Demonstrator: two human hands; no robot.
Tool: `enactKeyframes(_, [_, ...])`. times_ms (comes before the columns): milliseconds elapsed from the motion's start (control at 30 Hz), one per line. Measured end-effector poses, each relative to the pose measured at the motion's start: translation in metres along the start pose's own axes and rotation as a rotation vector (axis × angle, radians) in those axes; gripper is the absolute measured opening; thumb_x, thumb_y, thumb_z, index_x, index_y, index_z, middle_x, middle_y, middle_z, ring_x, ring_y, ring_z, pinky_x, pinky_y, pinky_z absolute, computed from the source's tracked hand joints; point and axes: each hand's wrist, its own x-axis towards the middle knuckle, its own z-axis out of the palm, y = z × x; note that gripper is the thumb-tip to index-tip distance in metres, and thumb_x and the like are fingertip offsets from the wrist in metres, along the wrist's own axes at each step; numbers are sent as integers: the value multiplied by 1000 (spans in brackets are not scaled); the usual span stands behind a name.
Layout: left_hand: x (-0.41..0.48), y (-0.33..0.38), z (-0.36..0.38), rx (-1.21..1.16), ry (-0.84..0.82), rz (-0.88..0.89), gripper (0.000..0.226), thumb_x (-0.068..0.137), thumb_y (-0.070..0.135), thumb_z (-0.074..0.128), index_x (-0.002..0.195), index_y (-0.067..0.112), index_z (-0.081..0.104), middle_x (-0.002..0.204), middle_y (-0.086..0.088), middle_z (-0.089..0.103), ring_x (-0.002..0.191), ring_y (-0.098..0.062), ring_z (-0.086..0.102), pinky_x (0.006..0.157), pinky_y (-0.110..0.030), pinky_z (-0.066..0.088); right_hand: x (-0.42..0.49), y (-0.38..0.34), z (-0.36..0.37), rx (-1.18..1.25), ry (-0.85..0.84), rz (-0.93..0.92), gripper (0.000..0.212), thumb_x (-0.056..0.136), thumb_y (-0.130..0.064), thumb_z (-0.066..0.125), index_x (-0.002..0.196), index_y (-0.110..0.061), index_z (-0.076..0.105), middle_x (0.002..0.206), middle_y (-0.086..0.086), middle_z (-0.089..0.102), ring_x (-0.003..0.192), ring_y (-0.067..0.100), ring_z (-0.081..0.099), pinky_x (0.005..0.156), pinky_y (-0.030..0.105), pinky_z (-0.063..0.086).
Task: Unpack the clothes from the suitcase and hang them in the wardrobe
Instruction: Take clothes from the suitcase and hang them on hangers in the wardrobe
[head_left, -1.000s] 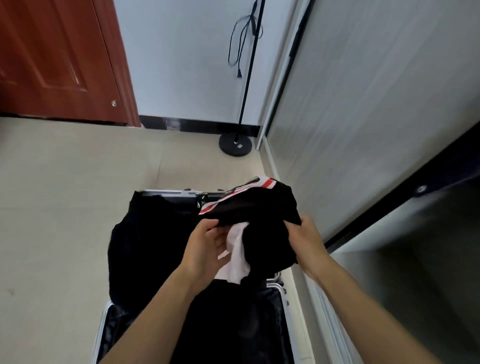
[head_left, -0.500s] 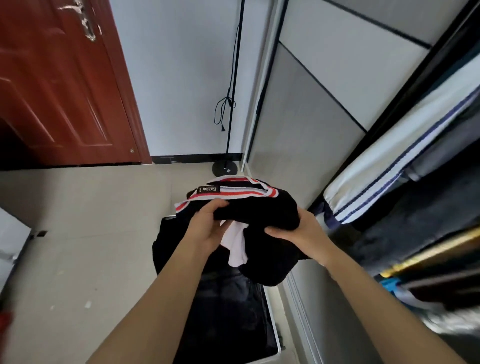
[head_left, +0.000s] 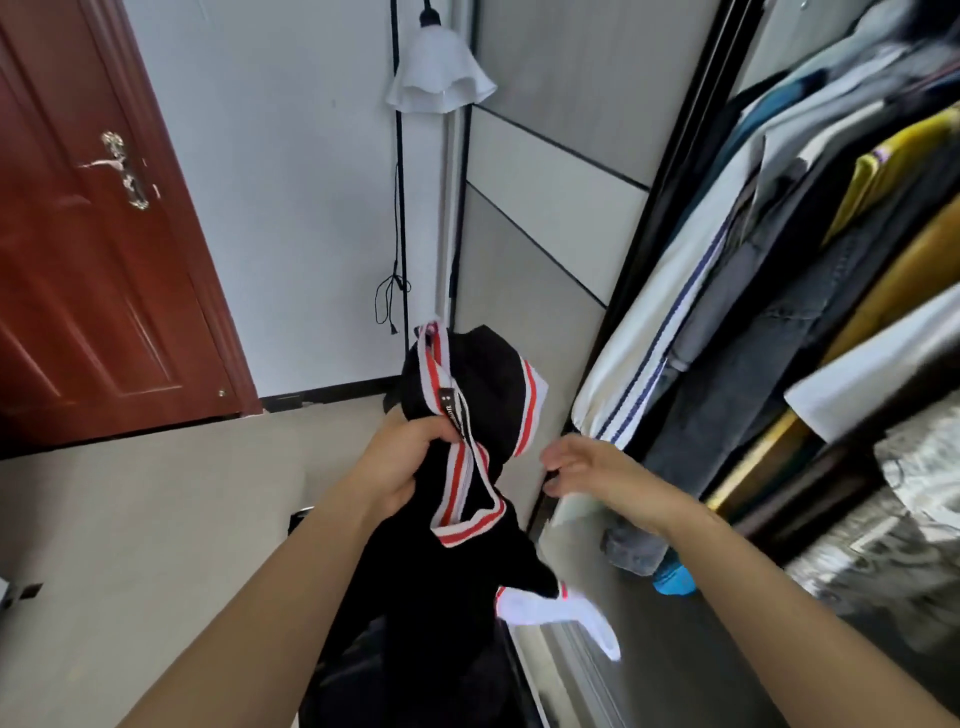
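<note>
Bedroom corner, the open wardrobe (head_left: 657, 208) at 3 o'clock is already crammed. Your left grip (head_left: 400, 462) alone bunches the black top (head_left: 483, 374) at center. Your right grip (head_left: 597, 467) is loose and empty. No hanger in sight, so the top could slip or snag.

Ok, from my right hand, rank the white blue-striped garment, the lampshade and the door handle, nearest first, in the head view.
1. White blue-striped garment, hanging in the wardrobe just above the right hand.
2. Lampshade, up in the corner.
3. Door handle, far left.
</note>
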Motion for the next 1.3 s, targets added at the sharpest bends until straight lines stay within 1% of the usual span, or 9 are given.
enactKeyframes(100, [-8, 4, 11, 223, -136, 54, 24, 77, -12, 49, 78, 7, 64, 71, -8, 67, 71, -22, 66, 69, -33, 54, 2, -30, -11, 382, 135, -19, 40, 72, -49, 70, 104, -26, 66, 113, -2, 65, 103, 11, 58, 95, 35, 41])
enactKeyframes(200, [-14, 6, 18, 338, -245, 67, 24, 77, -12, 48, 75, 9, 60, 69, -5, 63, 67, -18, 63, 65, -27, 51, 6, -51, -6, 350, 80, 20, 60, 68, -71, 66, 114, -32, 62, 124, -7, 62, 120, 11, 52, 106, 40, 35])
enactKeyframes(433, [-19, 13, 1, 398, -284, 55, 21, 76, -5, 52, 83, 12, 62, 74, -4, 66, 72, -20, 63, 66, -27, 49, 18, -85, 13, 687, 256, -69, 14, 94, -18, 58, 98, -9, 67, 100, 10, 74, 96, 24, 69, 84, 34, 53])
enactKeyframes(567, [-16, 8, -18, 554, -398, 110, 44, 74, 1, 68, 113, 20, 61, 101, 0, 73, 96, -16, 70, 86, -30, 53, 18, -113, 20, 536, 436, -217, 25, 95, -17, 54, 71, -16, 48, 78, 11, 61, 74, 22, 58, 76, 36, 50])
enactKeyframes(767, [0, -46, -23, 756, -15, 262, 83, 66, 29, 77, 138, 29, 37, 122, 7, 53, 114, -9, 51, 103, -35, 44, 15, -142, 23, 598, 609, -347, 33, 95, -18, 55, 66, -17, 40, 60, 1, 46, 55, 12, 43, 56, 23, 39])
enactKeyframes(833, [1, -60, -13, 804, 275, 307, 83, 70, 36, 78, 136, 24, 30, 121, 3, 34, 115, -15, 38, 101, -29, 36, 17, -144, 16, 614, 632, -353, 31, 96, -21, 54, 68, -17, 41, 64, 3, 48, 60, 13, 46, 61, 25, 40])
enactKeyframes(900, [4, -64, 1, 814, 268, 133, 66, 75, 36, 76, 124, 19, 36, 112, 0, 34, 105, -19, 44, 90, -28, 40, 18, -143, 9, 615, 664, -358, 29, 97, -23, 54, 71, -16, 42, 67, 3, 48, 63, 14, 46, 64, 25, 41])
enactKeyframes(1033, [17, -57, 18, 567, -18, -293, 24, 96, 24, 51, 115, 11, 59, 88, -8, 65, 56, -16, 65, 55, -25, 56, 19, -134, -14, 486, 810, -419, 18, 99, -23, 49, 84, -13, 47, 66, -4, 46, 55, 2, 45, 53, 11, 37])
enactKeyframes(1300, [66, 46, 11, -159, 184, -104, 11, 94, -1, 49, 88, 2, 58, 83, -15, 60, 68, -24, 64, 47, -25, 57, 2, -50, -124, -342, 1066, -317, 28, 103, -22, 38, 121, -12, 57, 108, 11, 57, 99, 31, 56, 80, 35, 41])
